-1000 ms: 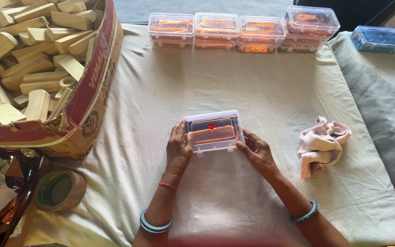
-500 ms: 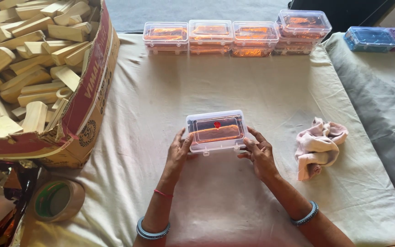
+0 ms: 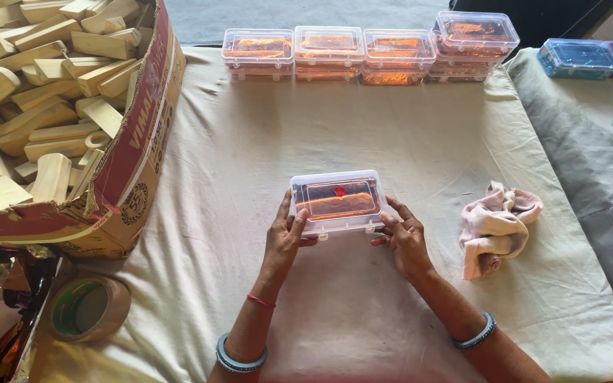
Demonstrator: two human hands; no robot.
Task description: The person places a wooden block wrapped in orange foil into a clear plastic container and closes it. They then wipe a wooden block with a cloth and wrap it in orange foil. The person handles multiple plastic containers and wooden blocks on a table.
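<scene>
A clear plastic box (image 3: pixel 338 201) with orange contents and a small red dot under its lid is held at the centre of the frame, on the pale cloth-covered table (image 3: pixel 391 135). It is gripped at its left end by the left hand (image 3: pixel 283 241) and at its right end by the right hand (image 3: pixel 404 241), fingers closed against its sides. A pink rag (image 3: pixel 494 227) lies to the right. A cardboard carton of wooden pieces (image 3: pixel 51 106) fills the upper left; a tape roll (image 3: pixel 90 308) sits at lower left. Filled boxes (image 3: pixel 370 50) are lined along the top.
</scene>
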